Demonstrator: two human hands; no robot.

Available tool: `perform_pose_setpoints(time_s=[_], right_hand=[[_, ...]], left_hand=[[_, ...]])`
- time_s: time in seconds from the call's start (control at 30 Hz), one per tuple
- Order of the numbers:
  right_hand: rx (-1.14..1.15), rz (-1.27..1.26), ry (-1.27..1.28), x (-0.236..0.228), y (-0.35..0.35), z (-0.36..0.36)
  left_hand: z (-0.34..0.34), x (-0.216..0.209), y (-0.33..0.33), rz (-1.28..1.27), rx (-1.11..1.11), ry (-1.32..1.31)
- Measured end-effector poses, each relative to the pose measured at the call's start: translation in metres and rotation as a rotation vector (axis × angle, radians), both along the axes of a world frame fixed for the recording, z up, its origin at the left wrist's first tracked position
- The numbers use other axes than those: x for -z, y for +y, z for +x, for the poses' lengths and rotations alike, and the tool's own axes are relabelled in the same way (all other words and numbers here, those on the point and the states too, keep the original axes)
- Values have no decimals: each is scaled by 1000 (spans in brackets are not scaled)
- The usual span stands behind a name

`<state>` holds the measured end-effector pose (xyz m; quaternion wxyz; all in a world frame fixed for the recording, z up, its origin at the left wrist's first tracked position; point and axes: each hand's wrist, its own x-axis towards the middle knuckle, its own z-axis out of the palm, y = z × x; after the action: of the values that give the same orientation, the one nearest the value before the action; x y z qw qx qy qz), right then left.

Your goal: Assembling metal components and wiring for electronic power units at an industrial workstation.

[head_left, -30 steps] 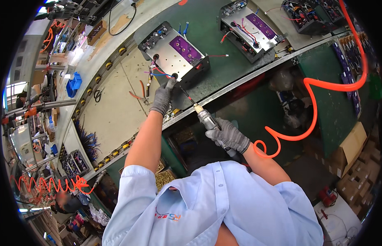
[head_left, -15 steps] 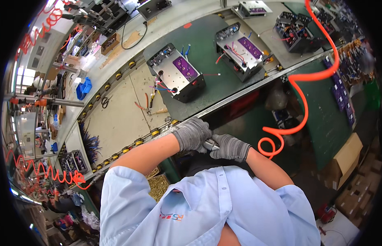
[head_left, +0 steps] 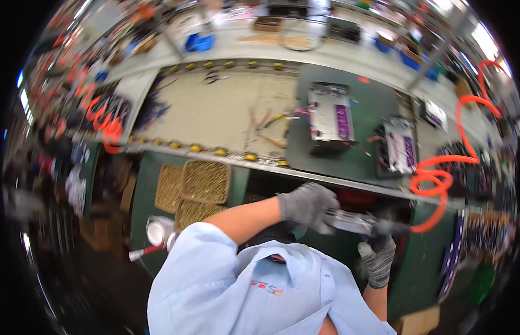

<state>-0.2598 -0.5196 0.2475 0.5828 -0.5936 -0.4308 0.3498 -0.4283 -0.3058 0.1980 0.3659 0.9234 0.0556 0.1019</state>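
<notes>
A silver, elongated tool [head_left: 352,221], blurred by motion, lies between my hands just off the front edge of the bench. My left hand [head_left: 309,206], in a grey knit glove, is closed at its left end. Beside its dark right end, close to the orange coiled hose [head_left: 433,181], is my right hand [head_left: 377,262], also gloved. Its thumb stands apart, while the other fingers are smeared and partly hidden. On the green mat [head_left: 377,100] beyond sit a metal box unit with a purple panel [head_left: 331,120] and a similar unit [head_left: 398,148] to its right.
Pliers [head_left: 260,117] and scissors [head_left: 215,77] lie on the beige bench surface, bordered by yellow rollers [head_left: 221,151]. Trays of small brass-coloured parts [head_left: 207,181] stand at the near left, with white rolls [head_left: 158,231] below them. A blue bin [head_left: 199,42] is at the back.
The view has swung leftward, bringing the trays fully into sight. My hands have moved apart, the right one lower. The silver tool now shows between them, and the hose end is near it.
</notes>
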Motion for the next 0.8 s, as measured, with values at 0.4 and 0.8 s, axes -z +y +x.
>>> perform_pose_setpoints(time_s=[0.4, 0.8], right_hand=[[-268, 158, 161, 28, 99, -28], [60, -36, 281, 73, 28, 29]], left_hand=[[-144, 37, 6, -892, -915, -99], [-359, 107, -17, -1495, -1450, -757]])
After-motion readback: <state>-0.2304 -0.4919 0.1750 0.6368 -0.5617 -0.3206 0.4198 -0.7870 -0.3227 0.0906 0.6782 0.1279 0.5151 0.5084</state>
